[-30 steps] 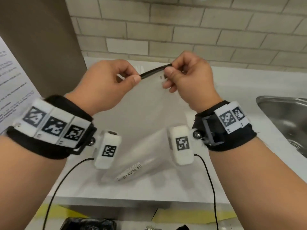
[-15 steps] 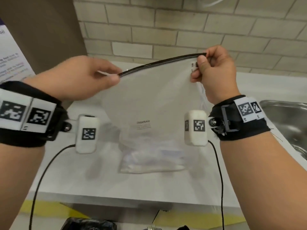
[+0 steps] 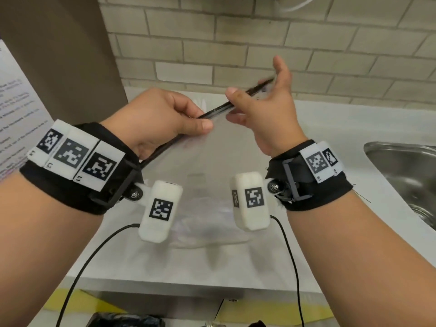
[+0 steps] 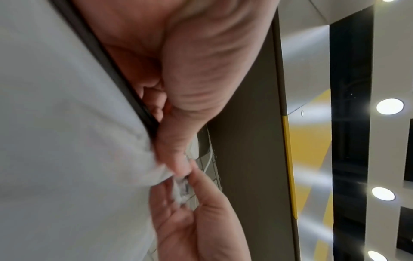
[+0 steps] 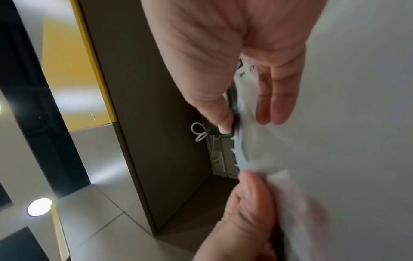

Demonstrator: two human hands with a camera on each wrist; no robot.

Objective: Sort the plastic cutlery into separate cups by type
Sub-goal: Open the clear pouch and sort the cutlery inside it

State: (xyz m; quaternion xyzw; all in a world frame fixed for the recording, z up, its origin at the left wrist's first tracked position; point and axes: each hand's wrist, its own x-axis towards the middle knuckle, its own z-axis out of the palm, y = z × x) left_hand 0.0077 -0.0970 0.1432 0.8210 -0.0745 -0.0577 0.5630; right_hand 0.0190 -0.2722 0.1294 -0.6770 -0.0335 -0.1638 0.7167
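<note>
A clear zip bag (image 3: 212, 159) with a black zip strip (image 3: 213, 112) hangs between my hands above the white counter (image 3: 330, 128). Clear plastic cutlery (image 3: 203, 223) lies bunched in its bottom, which rests on the counter. My left hand (image 3: 203, 122) pinches the strip between thumb and curled fingers, as the left wrist view confirms for the left hand (image 4: 178, 159) on the bag (image 4: 67, 141). My right hand (image 3: 236, 106) has its fingers spread and fairly straight. Its thumb touches the strip, and the fingers (image 5: 274, 106) lie on the other side of the film (image 5: 335, 141).
A steel sink (image 3: 401, 166) is sunk into the counter at the right. A brown panel (image 3: 59, 67) with a printed sheet (image 3: 14, 109) stands at the left, and a brick wall (image 3: 283, 43) at the back. The counter's front edge (image 3: 188, 283) runs below my wrists.
The hands came closer together and the bag's top dropped and tilted. My right hand let go of its pinch on the bag's corner and spread its fingers. My left hand kept its pinch.
</note>
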